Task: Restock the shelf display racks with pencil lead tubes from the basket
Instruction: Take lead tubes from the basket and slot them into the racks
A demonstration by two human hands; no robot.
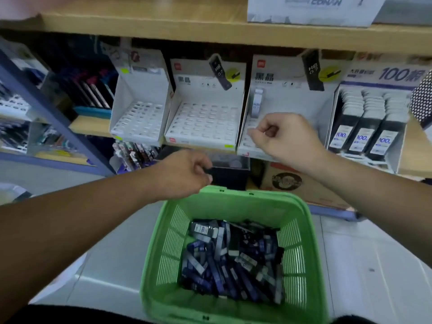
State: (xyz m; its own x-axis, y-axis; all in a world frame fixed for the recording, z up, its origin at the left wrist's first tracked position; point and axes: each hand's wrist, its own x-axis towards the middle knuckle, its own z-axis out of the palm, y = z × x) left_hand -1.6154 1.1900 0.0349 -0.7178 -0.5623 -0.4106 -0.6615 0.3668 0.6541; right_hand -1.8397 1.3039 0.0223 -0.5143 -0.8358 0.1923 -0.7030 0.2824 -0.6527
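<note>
A green plastic basket (301,230) sits below me, holding several dark blue and black pencil lead tubes (233,258). On the shelf stand three white slotted display racks: the left rack (140,118), the middle rack (205,122) and the right rack (287,99). One tube (257,104) stands upright in the right rack. My right hand (282,136) is over the right rack's front rows and pinches a white-capped tube (250,132) at its fingertips. My left hand (184,174) hovers above the basket's far rim, fingers curled round a dark tube (207,170) whose end alone shows.
A full rack of black "100" lead boxes (364,127) stands right of the three racks. Below the shelf are a dark open box (230,176), a cardboard carton (289,181) and hanging pens (135,155). A wooden shelf board (210,31) runs overhead.
</note>
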